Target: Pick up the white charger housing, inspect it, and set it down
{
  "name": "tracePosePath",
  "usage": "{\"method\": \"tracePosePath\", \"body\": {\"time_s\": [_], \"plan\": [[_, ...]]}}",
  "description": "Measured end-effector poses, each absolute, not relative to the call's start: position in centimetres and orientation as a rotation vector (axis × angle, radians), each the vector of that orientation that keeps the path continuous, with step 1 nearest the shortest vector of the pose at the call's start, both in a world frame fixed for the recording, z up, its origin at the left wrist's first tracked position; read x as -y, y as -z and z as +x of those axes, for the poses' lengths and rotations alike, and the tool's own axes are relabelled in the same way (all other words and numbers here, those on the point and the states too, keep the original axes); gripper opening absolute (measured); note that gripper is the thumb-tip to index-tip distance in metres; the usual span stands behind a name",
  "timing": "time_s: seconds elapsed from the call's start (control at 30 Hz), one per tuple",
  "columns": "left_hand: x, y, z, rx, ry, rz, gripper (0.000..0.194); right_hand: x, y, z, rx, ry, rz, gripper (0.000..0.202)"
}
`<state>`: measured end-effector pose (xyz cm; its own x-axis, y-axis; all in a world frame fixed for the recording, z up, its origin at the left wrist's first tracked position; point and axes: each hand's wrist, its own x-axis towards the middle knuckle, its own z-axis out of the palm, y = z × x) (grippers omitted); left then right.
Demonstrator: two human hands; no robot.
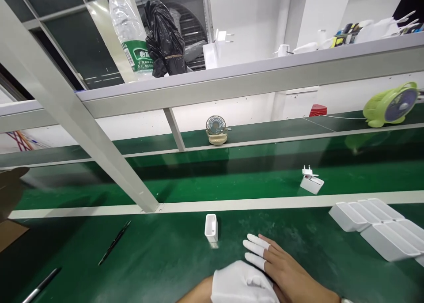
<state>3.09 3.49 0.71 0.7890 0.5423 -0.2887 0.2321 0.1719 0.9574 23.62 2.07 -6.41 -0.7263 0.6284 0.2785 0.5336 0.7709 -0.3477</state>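
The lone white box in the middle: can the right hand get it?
Probably yes: the right hand has its fingers pointing towards the box, and only green table shows between them.

Right hand (287,268) outstretched, gloved left hand (241,282) alongside

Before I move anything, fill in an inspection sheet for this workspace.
Surface: green benchtop, pale marks in places.
Work items: white case, upright, open end up; rows of white cases at right.
Clutter: two slim, dark, pen-like items at left.
Hands: gloved left hand overlaps right hand in view; right fingers extended, three white-covered.
Cables: thin white cord beside green fan.
Surroundings: bottle, black bag on upper shelf.
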Motion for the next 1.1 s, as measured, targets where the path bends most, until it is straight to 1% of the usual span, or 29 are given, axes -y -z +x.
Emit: {"method": "tracePosePath", "body": {"time_s": [0.13, 0.27, 0.43, 0.6, 0.8, 0.93, 1.1], "plan": [[-3.4, -1.2, 3.0, -0.679, -0.301, 1.431, 0.045, -2.3, 6.6, 23.6, 2.597, -0.360, -0.870, 0.077], [-3.9, -2.2, 4.2, -0.697, -0.389, 1.500, 0.030, -2.3, 6.7, 23.7, 2.617, -0.348, -0.876, 0.079], [-4.2, -2.3, 4.8, -0.741, -0.355, 1.555, 0.033, -2.3, 6.5, 23.7, 2.606, -0.364, -0.867, 0.082], [-3.3, -1.0, 3.1, -0.669, -0.249, 1.496, 0.036, -1.9, 6.2, 23.7, 2.595, -0.347, -0.893, 0.074], [-2.6, -0.3, 2.6, -0.664, -0.157, 1.360, 0.032, -1.7, 6.9, 23.8, 2.576, -0.317, -0.875, 0.069], [-2.3, 0.0, 2.7, -0.691, -0.136, 1.281, 0.034, -1.7, 6.9, 23.7, 2.582, -0.234, -0.843, 0.071], [-2.3, 0.2, 2.6, -0.709, -0.157, 1.292, 0.037, -1.6, 7.2, 23.7, 2.593, -0.156, -0.825, 0.078]]}}
